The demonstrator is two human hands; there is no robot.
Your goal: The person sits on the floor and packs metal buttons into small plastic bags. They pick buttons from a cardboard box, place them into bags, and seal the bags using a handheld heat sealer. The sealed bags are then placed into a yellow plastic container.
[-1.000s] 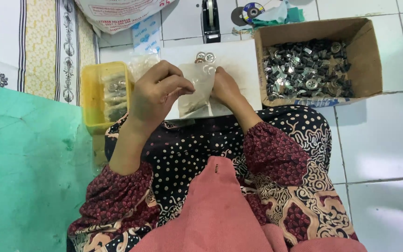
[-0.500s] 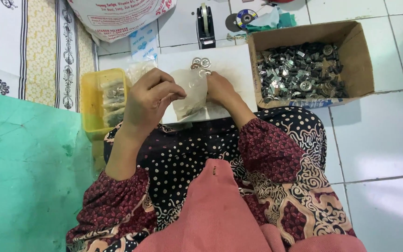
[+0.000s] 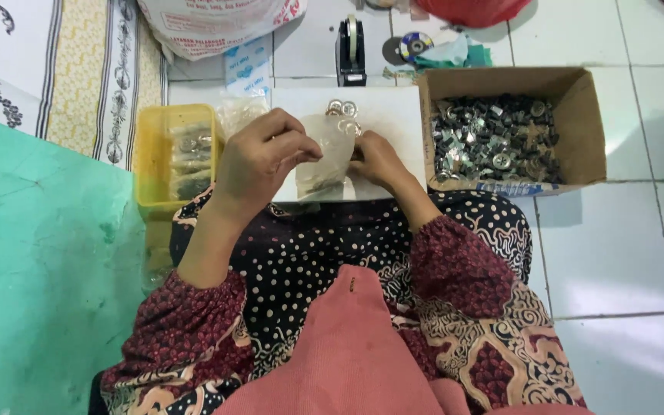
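My left hand (image 3: 261,160) and my right hand (image 3: 376,158) hold a small clear plastic bag (image 3: 324,157) between them, over a white board (image 3: 393,123) resting on my lap. The left hand pinches the bag's upper left edge, the right hand its right side. The bag has some small metal pieces in it. A few round metal rings (image 3: 341,109) lie on the board just beyond the bag.
A cardboard box (image 3: 589,123) full of small metal parts stands to the right. A yellow tub (image 3: 151,165) with filled bags sits to the left. A black tape dispenser (image 3: 350,50), a white sack (image 3: 217,27) and a green mat (image 3: 40,269) lie around.
The view has shifted slightly. Both hands stay on the bag, which has turned a little between the fingers.
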